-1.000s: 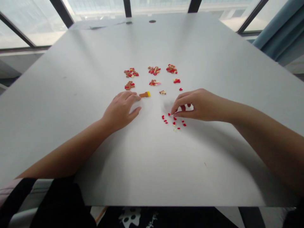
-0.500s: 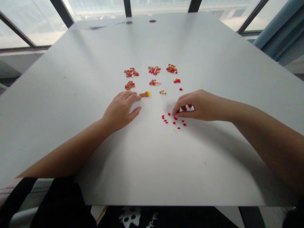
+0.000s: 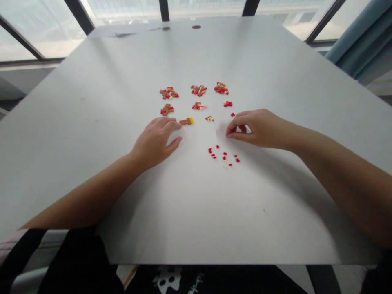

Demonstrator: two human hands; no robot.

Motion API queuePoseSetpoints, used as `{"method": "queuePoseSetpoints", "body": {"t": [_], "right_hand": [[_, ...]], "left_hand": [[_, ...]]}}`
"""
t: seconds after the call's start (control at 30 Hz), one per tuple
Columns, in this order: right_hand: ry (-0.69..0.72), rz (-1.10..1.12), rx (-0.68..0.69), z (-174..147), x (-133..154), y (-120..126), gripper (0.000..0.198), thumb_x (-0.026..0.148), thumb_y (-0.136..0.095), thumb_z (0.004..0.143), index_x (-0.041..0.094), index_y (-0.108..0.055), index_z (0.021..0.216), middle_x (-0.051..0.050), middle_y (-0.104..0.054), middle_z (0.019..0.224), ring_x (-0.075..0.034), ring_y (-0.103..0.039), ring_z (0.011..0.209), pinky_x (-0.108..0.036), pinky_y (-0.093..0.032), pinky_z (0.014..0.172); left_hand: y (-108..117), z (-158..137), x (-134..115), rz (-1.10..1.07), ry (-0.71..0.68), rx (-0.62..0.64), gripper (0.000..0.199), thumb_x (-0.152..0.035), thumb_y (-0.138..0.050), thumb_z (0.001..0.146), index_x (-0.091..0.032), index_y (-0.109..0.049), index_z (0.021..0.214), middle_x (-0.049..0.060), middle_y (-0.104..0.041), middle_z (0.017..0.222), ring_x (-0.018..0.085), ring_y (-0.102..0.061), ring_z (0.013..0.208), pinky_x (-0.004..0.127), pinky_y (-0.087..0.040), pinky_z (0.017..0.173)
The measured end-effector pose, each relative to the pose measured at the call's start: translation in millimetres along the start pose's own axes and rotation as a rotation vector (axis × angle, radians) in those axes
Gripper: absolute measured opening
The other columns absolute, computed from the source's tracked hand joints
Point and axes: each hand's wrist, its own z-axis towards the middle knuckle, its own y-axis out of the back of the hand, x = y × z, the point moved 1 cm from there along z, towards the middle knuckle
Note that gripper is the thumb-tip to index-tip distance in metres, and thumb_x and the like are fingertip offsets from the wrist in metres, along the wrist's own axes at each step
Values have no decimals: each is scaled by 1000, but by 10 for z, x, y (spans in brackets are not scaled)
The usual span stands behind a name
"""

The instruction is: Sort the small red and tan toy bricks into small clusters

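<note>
My left hand point(image 3: 159, 141) rests on the table with thumb and fingers apart. Its index fingertip is at the end of a flat brown building-brick piece point(image 3: 184, 121) with a yellow end. Above the table, my right hand point(image 3: 251, 127) has thumb and index finger pinched together; whatever lies between the tips is too small to make out. Below that hand are scattered tiny red bricks point(image 3: 224, 158) with a pale one among them. A small red cluster point(image 3: 232, 114) lies just beyond its fingers, and a little brown-and-cream pile point(image 3: 210, 119) is to its left.
Sorted brick piles stand farther back on the white table point(image 3: 122, 102): a brown-red pile point(image 3: 168, 93), a mixed pile point(image 3: 199, 90), a red-orange pile point(image 3: 221, 88), with smaller piles point(image 3: 167, 109) nearer. The table's front edge is close to my body.
My right hand has moved up and slightly away from the loose red bricks, toward the small piles, still pinched. My left hand has stayed in place.
</note>
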Motion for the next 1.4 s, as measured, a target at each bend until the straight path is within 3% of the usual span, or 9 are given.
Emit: {"method": "queuePoseSetpoints", "body": {"t": [0.23,0.47,0.67,0.87,1.1,1.4], "right_hand": [[-100,-96,-257,78,-279,-110,17,30,-62,89,24,-78,90,-9,-76,96,-24,-69,82,-40,-53,84],[-223,-78,-415,112,-333,-166,11,27,-67,89,26,-78,87,-10,-76,98,-28,-70,88,-47,-55,89],[-322,-70,-444,114,-367,-150,19,26,-66,91,24,-82,101,-11,-77,102,-27,-71,89,-48,-55,97],[-247,89,-385,108,-359,-185,34,35,-70,91,20,-81,120,-16,-76,127,-24,-73,92,-43,-59,94],[-183,76,-429,121,-352,-218,24,33,-66,91,24,-86,101,-10,-82,113,-29,-77,96,-49,-60,96],[-161,74,-396,142,-272,-208,24,31,-63,91,31,-87,96,-6,-83,110,-33,-76,104,-52,-58,100]], "left_hand": [[4,3,-7,-17,14,10,29,-32,-55,102,-17,-66,125,18,-70,138,33,-64,133,55,-48,119],[-2,3,-5,1,11,14,30,-33,-54,102,-17,-65,125,17,-70,138,32,-64,133,54,-48,119],[-7,-1,-7,-13,9,2,30,-32,-54,102,-16,-66,125,19,-70,138,33,-64,133,55,-48,119],[0,4,-13,-37,16,4,29,-31,-55,101,-17,-66,124,19,-70,138,34,-64,132,57,-47,119],[0,10,-15,-35,37,11,28,-30,-57,100,-21,-65,125,15,-70,139,32,-63,133,56,-46,120],[4,10,-18,-21,27,10,28,-32,-54,102,-19,-65,124,16,-70,138,31,-63,134,54,-46,121]]}}
